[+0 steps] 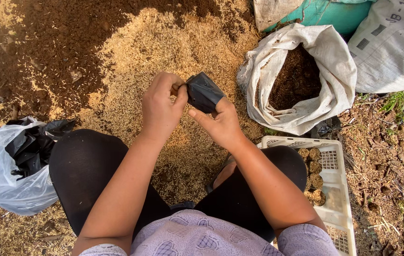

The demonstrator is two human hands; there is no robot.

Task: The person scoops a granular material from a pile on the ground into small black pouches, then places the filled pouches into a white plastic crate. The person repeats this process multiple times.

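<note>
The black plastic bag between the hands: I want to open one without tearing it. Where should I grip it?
Probably at the bag's upper-left edge, where the left hand pinches it; come from both sides, since the right hand supports its lower end.

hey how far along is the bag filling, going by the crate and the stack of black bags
Early, it seems. Done: a few filled bags stand along one side of the white crate, most of it bare. In hand: the left hand and right hand hold one small black bag, unfilled. Left: a bundle of black bags waits in the clear sack, and the mix pile is large.
</note>
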